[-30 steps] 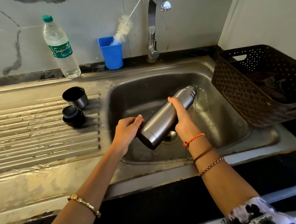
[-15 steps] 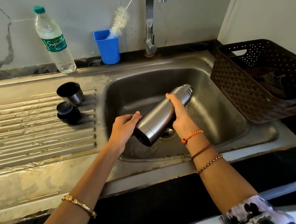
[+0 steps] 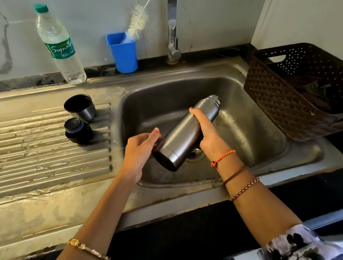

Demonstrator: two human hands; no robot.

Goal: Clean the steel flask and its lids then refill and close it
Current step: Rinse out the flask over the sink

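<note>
From the head camera, the steel flask (image 3: 187, 133) sits at the centre of the frame, held tilted over the sink basin (image 3: 249, 122), its open threaded neck pointing to the upper right and its base toward the lower left, above the drain (image 3: 195, 154). The right hand (image 3: 208, 134) is wrapped round the middle of the flask's body, thumb lying up along the metal. The left hand (image 3: 141, 147) grips the bottom end, fingers curled at the base and thumb on top.

Left of centre, on the ribbed draining board (image 3: 43, 152), stand the flask's two lids: the steel cup lid (image 3: 80, 107), mouth up, and just below it the black inner stopper (image 3: 77, 129), the two close together and well apart from the flask.

In the upper left a clear water bottle (image 3: 60, 46) with a green cap stands at the back ledge. Near the top centre a blue cup (image 3: 124, 54) holds a white bottle brush (image 3: 136, 24), which leans to the right toward the tap (image 3: 172, 25). At the right edge a dark brown perforated basket (image 3: 290, 108) rests beside the sink, with something dark inside that I can't make out.
</note>
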